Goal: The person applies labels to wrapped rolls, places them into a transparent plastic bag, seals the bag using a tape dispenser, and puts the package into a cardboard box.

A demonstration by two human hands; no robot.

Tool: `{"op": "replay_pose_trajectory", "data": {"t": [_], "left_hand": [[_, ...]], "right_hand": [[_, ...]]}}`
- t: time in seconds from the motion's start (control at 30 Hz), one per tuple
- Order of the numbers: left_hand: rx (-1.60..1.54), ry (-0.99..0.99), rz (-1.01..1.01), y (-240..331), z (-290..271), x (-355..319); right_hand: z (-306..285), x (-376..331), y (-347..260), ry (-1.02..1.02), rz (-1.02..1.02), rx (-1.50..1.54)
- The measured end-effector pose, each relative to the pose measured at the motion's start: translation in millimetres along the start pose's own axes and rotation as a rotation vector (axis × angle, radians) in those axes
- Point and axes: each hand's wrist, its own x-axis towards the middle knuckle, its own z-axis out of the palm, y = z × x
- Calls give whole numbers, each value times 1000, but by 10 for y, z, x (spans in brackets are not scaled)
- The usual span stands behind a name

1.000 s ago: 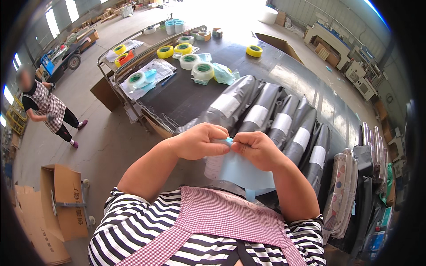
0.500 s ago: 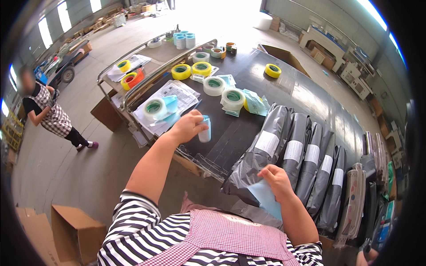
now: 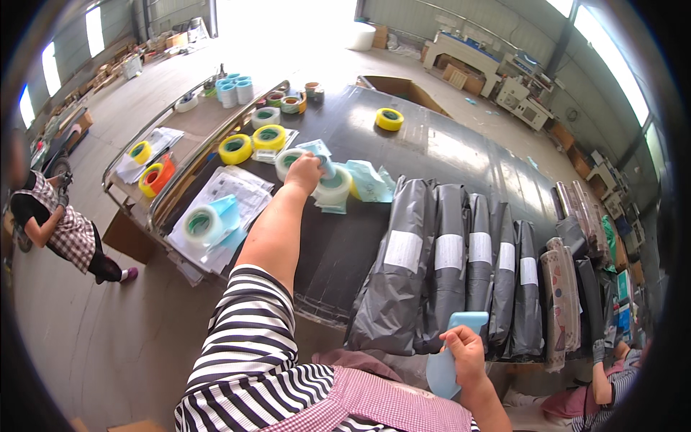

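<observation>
My left hand [image 3: 304, 171] reaches over the dark table [image 3: 331, 252]. Its fingers are closed around a small light-blue roll [image 3: 325, 168], among clear tape rolls [image 3: 333, 189] with light-blue pieces by them. Low on the right, my right hand [image 3: 466, 354] pinches a limp light-blue strip [image 3: 442, 374], whose upper end sticks out above the fingers. Just beyond it lies the nearest of several grey plastic-wrapped packages [image 3: 389, 302], each bearing a white label. Another clear tape roll [image 3: 204, 225] with a light-blue piece rests on printed papers [image 3: 241, 189] at the left.
Yellow tape rolls [image 3: 235, 149] stand farther back, one alone [image 3: 389, 119] toward the far edge. A metal-railed cart [image 3: 122, 189] adjoins the table's left side, carrying blue rolls [image 3: 235, 91]. A person [image 3: 57, 223] stands at the left; another person [image 3: 601, 389] is at the lower right.
My left hand has moved away from me with the light-blue roll, to the clear tape rolls. My right hand has drawn back from the nearest package, still holding the strip. My view has turned right.
</observation>
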Motion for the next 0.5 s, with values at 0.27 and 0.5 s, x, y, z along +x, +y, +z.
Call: {"op": "replay_pose_trajectory", "data": {"t": [0.27,0.5], "left_hand": [[-93,15,-80,-143,206,-159],[-1294,-567,144,1619,-813,-1962]], "right_hand": [[-179,-77,-120,70,-13,125],[536,625,-574,-145,-113,503]]}}
